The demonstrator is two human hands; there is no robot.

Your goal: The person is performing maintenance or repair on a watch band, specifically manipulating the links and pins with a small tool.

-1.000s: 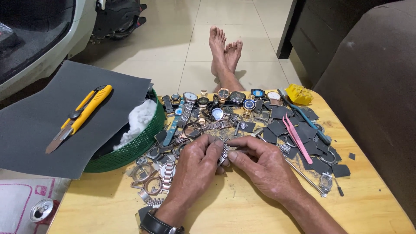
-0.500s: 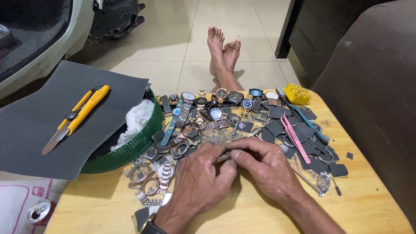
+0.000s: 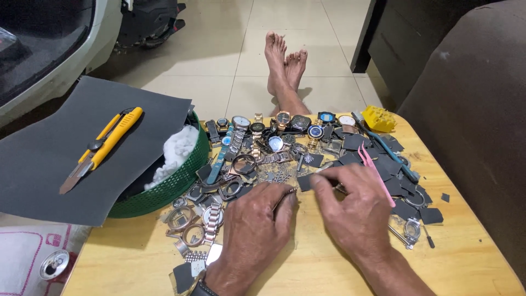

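My hands work on a small dark square in the middle of the table.

My right hand (image 3: 350,211) pinches the small dark square (image 3: 304,182) between thumb and finger. My left hand (image 3: 255,230) lies flat on the table (image 3: 307,268), just beside it, holding nothing that I can see. Watches (image 3: 274,134) sit in a row along the far edge. A green basket (image 3: 164,192) sits at the left edge under a grey sheet (image 3: 49,159), with a yellow knife (image 3: 104,147) on top.

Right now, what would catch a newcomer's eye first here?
The heap of watches and dark scraps across the wooden table, with both hands, left and right, at its near edge. Then the yellow knife on a grey sheet left, and bare feet beyond.
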